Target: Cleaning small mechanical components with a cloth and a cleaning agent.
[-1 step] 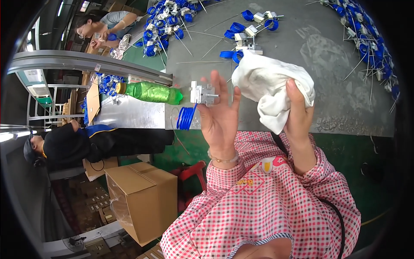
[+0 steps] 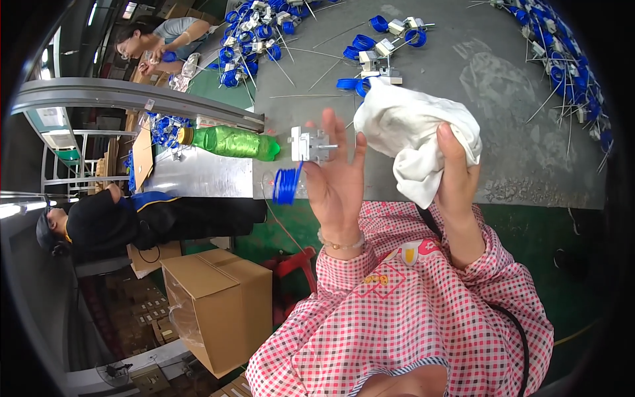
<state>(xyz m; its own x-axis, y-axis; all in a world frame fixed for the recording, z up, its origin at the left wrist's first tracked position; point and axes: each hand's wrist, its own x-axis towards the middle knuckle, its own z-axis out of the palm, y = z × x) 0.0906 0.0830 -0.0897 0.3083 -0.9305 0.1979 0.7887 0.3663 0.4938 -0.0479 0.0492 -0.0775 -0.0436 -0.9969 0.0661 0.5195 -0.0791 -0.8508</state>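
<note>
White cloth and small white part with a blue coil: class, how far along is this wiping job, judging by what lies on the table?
Done: cannot tell; the parts lying by the cloth look like the rest. In hand: the left hand holds a white part with a blue coil, and the right hand grips the white cloth. Left: possibly the piles of similar parts at the table's far edge and right side.

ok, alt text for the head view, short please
The person's left hand holds up a small white metal part with a blue wire coil, while the right hand grips a crumpled white cloth. Behind lie a grey worktable with more blue-coiled parts and a green plastic bottle.
</note>
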